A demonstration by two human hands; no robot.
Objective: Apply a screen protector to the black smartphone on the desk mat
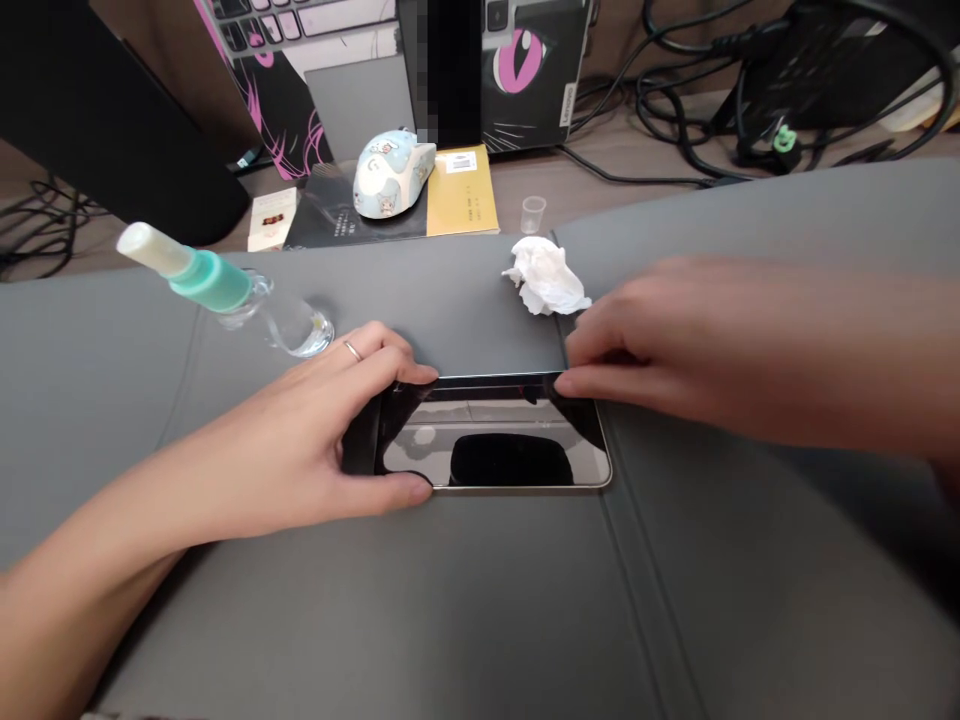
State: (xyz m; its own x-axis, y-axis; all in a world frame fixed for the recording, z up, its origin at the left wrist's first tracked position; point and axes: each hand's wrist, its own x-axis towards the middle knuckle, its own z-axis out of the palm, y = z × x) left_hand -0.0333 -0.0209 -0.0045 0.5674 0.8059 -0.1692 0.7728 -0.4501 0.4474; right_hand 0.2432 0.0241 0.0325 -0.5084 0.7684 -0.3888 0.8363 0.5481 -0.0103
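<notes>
A smartphone [495, 435] lies flat on the grey mat, its dark glossy screen facing up and showing reflections. My left hand [360, 420] grips its left end, the thumb on the near long edge and the fingers at the far edge. A ring is on one finger of that hand. At the phone's far right corner is my right hand [637, 340], slightly blurred, thumb against the screen's edge and fingers curled. Whatever may be between those fingers is hidden. Just beyond them sits a crumpled white tissue [546, 277].
A clear spray bottle [225, 288] with a teal collar stands behind my left hand. A small clear cap [532, 214], a patterned mouse [391, 175] and a yellow-and-black packet [461, 195] lie farther back. Cables [675, 120] and a laptop [525, 75] line the back of the desk.
</notes>
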